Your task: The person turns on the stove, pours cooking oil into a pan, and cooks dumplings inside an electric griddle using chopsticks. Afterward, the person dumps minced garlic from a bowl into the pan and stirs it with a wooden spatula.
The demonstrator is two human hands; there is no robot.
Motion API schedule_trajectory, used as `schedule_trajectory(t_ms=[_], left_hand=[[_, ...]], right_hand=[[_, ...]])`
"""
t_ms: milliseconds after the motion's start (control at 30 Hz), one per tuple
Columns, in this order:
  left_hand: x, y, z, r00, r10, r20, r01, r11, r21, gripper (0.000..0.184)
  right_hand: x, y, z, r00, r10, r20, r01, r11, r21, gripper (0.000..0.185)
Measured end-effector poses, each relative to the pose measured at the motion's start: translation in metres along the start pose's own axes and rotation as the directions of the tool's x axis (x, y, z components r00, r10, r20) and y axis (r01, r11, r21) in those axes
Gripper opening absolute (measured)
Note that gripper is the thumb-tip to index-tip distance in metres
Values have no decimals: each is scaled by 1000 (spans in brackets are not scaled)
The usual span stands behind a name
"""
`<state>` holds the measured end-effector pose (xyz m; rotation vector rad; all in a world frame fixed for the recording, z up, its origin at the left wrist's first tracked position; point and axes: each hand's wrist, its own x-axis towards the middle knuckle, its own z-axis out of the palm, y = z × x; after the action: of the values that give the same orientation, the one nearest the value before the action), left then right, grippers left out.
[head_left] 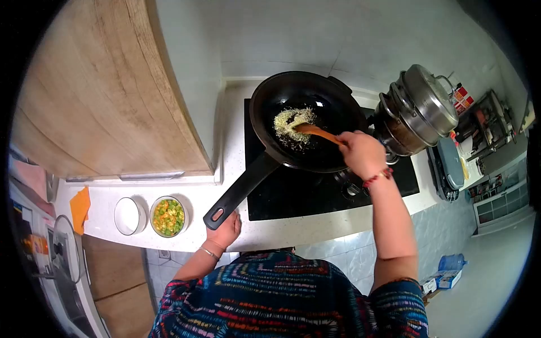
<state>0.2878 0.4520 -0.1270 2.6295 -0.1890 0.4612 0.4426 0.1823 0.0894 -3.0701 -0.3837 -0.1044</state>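
Observation:
A black wok [266, 112] stands on the dark cooktop [304, 197], its long handle [248, 183] pointing toward me and to the left. Pale yellow, crumbly food [287, 125] lies in the wok, with a wooden spatula [318, 133] pressed against it. My right hand [363, 153] is closed around the spatula's handle, over the wok's right side. My left hand [226, 232] is at the counter's front edge, just below the end of the wok handle. The handle partly covers it, and whether its fingers grip anything is not clear.
Left on the counter [197, 208] stand a white bowl [128, 217] and a bowl of chopped green and yellow food [169, 217], near an orange cloth or paper [80, 208]. A stacked metal steamer [420, 110] is right of the wok. A wooden cabinet [112, 90] juts out upper left.

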Motion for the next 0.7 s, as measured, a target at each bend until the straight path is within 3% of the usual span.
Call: schedule_trajectory(t_ms=[100,233,333,467,567,700], left_hand=[[2,4,-2,999,-43,20,42,999,18,14],[2,6,-2,997,-63,45,60,996,72,13],[5,6,-2,1000,-22,-13,24,995,98,13],[3,11,-1,998,-58,5,58,993,101,12],[5,13,-2,996,-82,-21,84,991,100,12],[5,17,-5,996,-92,-7,92,990,110,13]], right_hand=[[-5,15,-8,995,-11,101,16,999,-42,16],[13,15,25,998,-69,0,69,998,-8,17],[23,21,27,996,30,-82,-24,997,75,17],[35,28,32,999,34,24,-36,992,120,19],[48,31,40,997,43,-58,-29,975,219,19],[65,27,48,995,101,-24,-97,986,133,23]])
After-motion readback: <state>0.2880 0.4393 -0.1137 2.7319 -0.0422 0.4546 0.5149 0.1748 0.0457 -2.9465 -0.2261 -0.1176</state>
